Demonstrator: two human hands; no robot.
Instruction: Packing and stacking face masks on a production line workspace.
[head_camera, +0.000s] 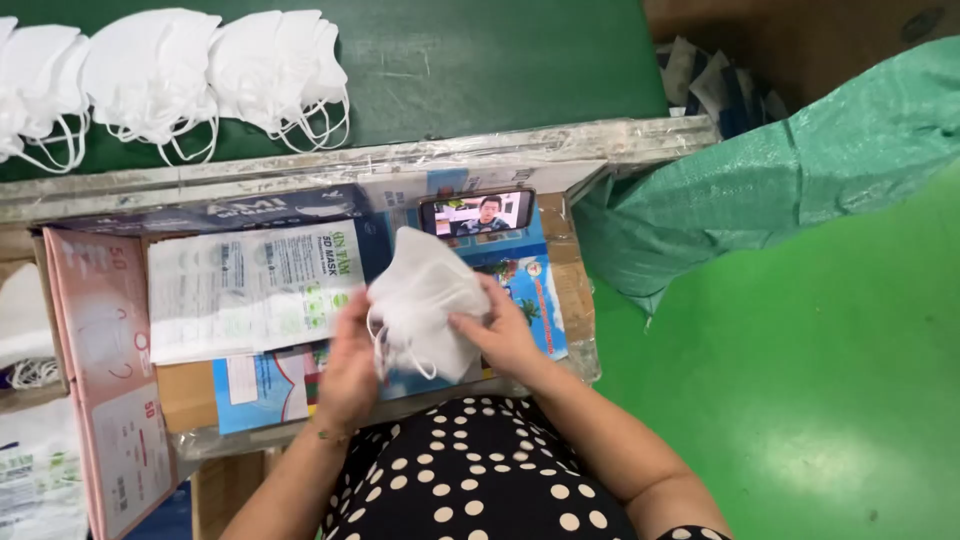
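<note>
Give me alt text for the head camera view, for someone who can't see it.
Seen from above, a person's left hand and right hand hold a stack of white masks over a cluttered work surface. Flat mask packets lie to the left, a phone is propped behind, and more masks sit on a green belt.

Glossy green floor (820, 400) at right; dark green belt (480, 60) above a foil-wrapped table edge (400, 160); green woven sack (780, 170) beside it; bright overhead light reflected.
</note>
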